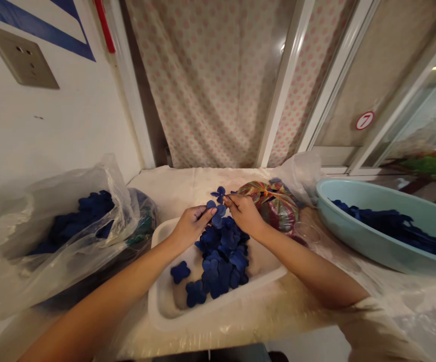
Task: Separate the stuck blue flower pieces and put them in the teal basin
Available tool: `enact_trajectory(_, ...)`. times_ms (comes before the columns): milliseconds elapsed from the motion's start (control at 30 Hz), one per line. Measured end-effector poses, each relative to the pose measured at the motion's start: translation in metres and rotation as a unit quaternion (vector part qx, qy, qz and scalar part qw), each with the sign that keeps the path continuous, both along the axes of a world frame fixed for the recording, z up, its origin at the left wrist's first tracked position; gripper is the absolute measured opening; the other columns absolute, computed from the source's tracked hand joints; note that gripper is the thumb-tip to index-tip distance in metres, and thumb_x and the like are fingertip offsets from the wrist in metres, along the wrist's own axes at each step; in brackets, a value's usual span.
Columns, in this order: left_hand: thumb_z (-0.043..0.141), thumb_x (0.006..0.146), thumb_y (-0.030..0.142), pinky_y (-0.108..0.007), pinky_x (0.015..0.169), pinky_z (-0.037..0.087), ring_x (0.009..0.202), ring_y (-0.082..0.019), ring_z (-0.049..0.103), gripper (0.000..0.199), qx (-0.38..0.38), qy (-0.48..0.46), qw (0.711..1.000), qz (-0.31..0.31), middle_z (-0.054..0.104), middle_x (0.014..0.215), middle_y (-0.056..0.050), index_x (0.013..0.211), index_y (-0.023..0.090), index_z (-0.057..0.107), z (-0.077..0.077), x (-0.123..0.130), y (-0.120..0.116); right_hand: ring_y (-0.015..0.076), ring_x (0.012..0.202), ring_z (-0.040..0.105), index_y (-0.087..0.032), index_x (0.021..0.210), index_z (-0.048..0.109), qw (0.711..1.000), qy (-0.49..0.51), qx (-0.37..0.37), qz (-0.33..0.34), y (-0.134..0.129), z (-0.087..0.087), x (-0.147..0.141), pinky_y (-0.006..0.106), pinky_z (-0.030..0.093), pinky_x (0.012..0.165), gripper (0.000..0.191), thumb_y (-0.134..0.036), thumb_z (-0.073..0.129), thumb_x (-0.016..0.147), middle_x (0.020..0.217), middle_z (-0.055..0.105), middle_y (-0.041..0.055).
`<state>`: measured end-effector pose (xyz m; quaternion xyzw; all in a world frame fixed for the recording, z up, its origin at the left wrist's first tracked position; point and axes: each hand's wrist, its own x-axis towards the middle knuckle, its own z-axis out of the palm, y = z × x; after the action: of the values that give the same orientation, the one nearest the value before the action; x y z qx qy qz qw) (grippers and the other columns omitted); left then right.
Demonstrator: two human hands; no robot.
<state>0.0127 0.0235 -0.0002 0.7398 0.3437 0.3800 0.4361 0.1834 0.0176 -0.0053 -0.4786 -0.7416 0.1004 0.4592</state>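
At frame center, both forearms converged above a white tray [236, 294]. The left hand [191, 227], fingers curled, pinched a blue fabric flower [210, 204]; the right hand [245, 213] pinched a second blue flower [219, 194] above a blue flower heap [221, 256].

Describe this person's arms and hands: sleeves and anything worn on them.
The left hand and right hand are bare, without gloves, and no watch or ring shows. Both forearms are bare too. The right arm ends in a loose off-white sleeve; no left sleeve is in view.
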Motion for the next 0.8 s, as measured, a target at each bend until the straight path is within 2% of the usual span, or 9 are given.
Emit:
enact_trajectory(100, 0.047, 0.079, 0.052, -0.021, 0.040, 0.019, 0.042, -0.006, 0.027, 0.042, 0.031, 0.009, 0.999, 0.029, 0.031, 0.046, 0.006, 0.057, 0.016, 0.043, 0.002, 0.000, 0.000, 0.0137, 0.067, 0.054, -0.016, 0.070, 0.057, 0.999, -0.021, -0.024, 0.015, -0.003, 0.002, -0.003, 0.026, 0.042, 0.068, 0.018, -0.016, 0.043, 0.081, 0.071, 0.059, 0.0035)
enact_trajectory(167, 0.047, 0.079, 0.048, -0.021, 0.040, 0.020, 0.042, -0.007, 0.028, 0.040, 0.048, 0.019, 0.998, 0.038, 0.031, 0.045, 0.006, 0.056, 0.017, 0.043, 0.002, 0.000, 0.001, 0.0115, 0.060, 0.053, -0.016, 0.072, 0.059, 0.994, -0.004, -0.095, 0.057, -0.005, 0.003, -0.006, 0.023, 0.043, 0.060, 0.019, -0.011, 0.042, 0.078, 0.070, 0.060, 0.0022)
enact_trajectory(267, 0.047, 0.080, 0.044, -0.021, 0.040, 0.022, 0.042, -0.007, 0.030, 0.038, 0.060, 0.038, 0.997, 0.039, 0.034, 0.044, 0.005, 0.055, 0.017, 0.043, 0.002, -0.001, 0.002, 0.0080, 0.046, 0.048, -0.014, 0.077, 0.060, 0.973, 0.055, -0.190, 0.121, -0.008, 0.005, -0.009, 0.019, 0.038, 0.045, 0.023, -0.010, 0.037, 0.080, 0.060, 0.056, -0.0006)
enact_trajectory(333, 0.047, 0.080, 0.043, -0.021, 0.040, 0.022, 0.041, -0.007, 0.030, 0.037, 0.065, 0.043, 0.996, 0.047, 0.035, 0.043, 0.005, 0.054, 0.017, 0.043, 0.001, -0.001, 0.003, 0.0071, 0.044, 0.046, -0.013, 0.081, 0.058, 0.963, 0.082, -0.211, 0.144, -0.009, 0.006, -0.009, 0.018, 0.037, 0.044, 0.023, -0.010, 0.036, 0.082, 0.056, 0.052, -0.0027)
enact_trajectory(400, 0.048, 0.080, 0.043, -0.021, 0.040, 0.022, 0.041, -0.007, 0.030, 0.037, 0.068, 0.045, 0.995, 0.057, 0.035, 0.042, 0.005, 0.054, 0.018, 0.043, 0.000, -0.001, 0.005, 0.0069, 0.045, 0.045, -0.014, 0.081, 0.056, 0.966, 0.077, -0.202, 0.141, -0.009, 0.008, -0.008, 0.017, 0.036, 0.045, 0.021, -0.011, 0.036, 0.084, 0.054, 0.048, -0.0044)
enact_trajectory(500, 0.047, 0.080, 0.044, -0.021, 0.039, 0.023, 0.040, -0.008, 0.031, 0.037, 0.072, 0.044, 0.993, 0.079, 0.037, 0.042, 0.005, 0.055, 0.018, 0.043, -0.001, -0.001, 0.005, 0.0081, 0.048, 0.045, -0.015, 0.078, 0.054, 0.984, 0.014, -0.145, 0.104, -0.008, 0.009, -0.009, 0.018, 0.035, 0.049, 0.019, -0.011, 0.037, 0.084, 0.053, 0.045, -0.0048)
enact_trajectory(633, 0.047, 0.081, 0.042, -0.021, 0.040, 0.025, 0.041, -0.008, 0.034, 0.034, 0.080, 0.018, 0.991, 0.108, 0.039, 0.044, 0.005, 0.057, 0.018, 0.045, 0.005, -0.002, 0.000, 0.0119, 0.063, 0.054, -0.014, 0.084, 0.058, 0.995, -0.064, -0.064, 0.039, -0.011, 0.015, -0.003, 0.022, 0.040, 0.063, 0.023, -0.006, 0.037, 0.082, 0.069, 0.059, 0.0020)
enact_trajectory(733, 0.048, 0.081, 0.040, -0.021, 0.041, 0.026, 0.042, -0.008, 0.035, 0.032, 0.082, 0.007, 0.991, 0.103, 0.038, 0.045, 0.005, 0.058, 0.018, 0.045, 0.012, -0.004, -0.004, 0.0164, 0.080, 0.060, -0.015, 0.096, 0.062, 0.983, -0.178, -0.029, -0.039, -0.022, 0.036, 0.029, 0.026, 0.042, 0.075, 0.029, -0.007, 0.039, 0.082, 0.088, 0.067, 0.0081)
enact_trajectory(800, 0.048, 0.081, 0.040, -0.020, 0.041, 0.027, 0.042, -0.008, 0.036, 0.031, 0.083, 0.007, 0.991, 0.103, 0.038, 0.045, 0.005, 0.059, 0.018, 0.045, 0.015, -0.005, -0.005, 0.0175, 0.083, 0.061, -0.017, 0.101, 0.063, 0.961, -0.247, -0.047, -0.112, -0.033, 0.059, 0.069, 0.025, 0.042, 0.077, 0.030, -0.009, 0.040, 0.084, 0.093, 0.068, 0.0085)
